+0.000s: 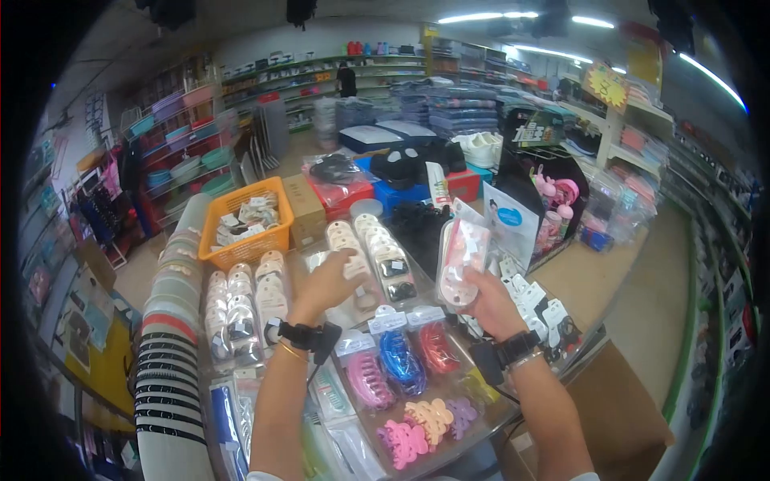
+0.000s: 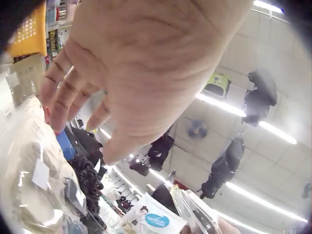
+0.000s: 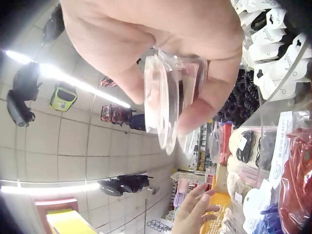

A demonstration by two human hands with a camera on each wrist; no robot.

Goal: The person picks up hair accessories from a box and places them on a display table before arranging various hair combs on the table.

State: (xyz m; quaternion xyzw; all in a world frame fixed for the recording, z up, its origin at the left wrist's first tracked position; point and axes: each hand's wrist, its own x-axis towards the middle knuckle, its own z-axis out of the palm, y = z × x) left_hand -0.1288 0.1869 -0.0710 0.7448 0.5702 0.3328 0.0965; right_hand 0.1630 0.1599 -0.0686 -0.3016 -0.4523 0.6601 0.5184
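Observation:
The right hand (image 1: 491, 303) grips a small stack of clear-wrapped cards (image 1: 463, 256) above the display; in the right wrist view, thumb and fingers (image 3: 197, 114) pinch the packets (image 3: 168, 100) from both sides. The left hand (image 1: 327, 280), slightly blurred, is over rows of packaged cards (image 1: 343, 240) with its fingers spread apart. In the left wrist view the left hand (image 2: 141, 68) has nothing in its grasp, and wrapped cards (image 2: 34, 170) lie below its fingers. Whether its fingertips touch the cards, I cannot tell.
An orange basket (image 1: 249, 220) of small carded items stands behind the left rows. Packaged claw clips (image 1: 401, 361) lie at the front. Headbands on a roll (image 1: 168, 361) line the left edge. A black rack (image 1: 553, 200) with pink items stands at right, above an open cardboard box (image 1: 618, 401).

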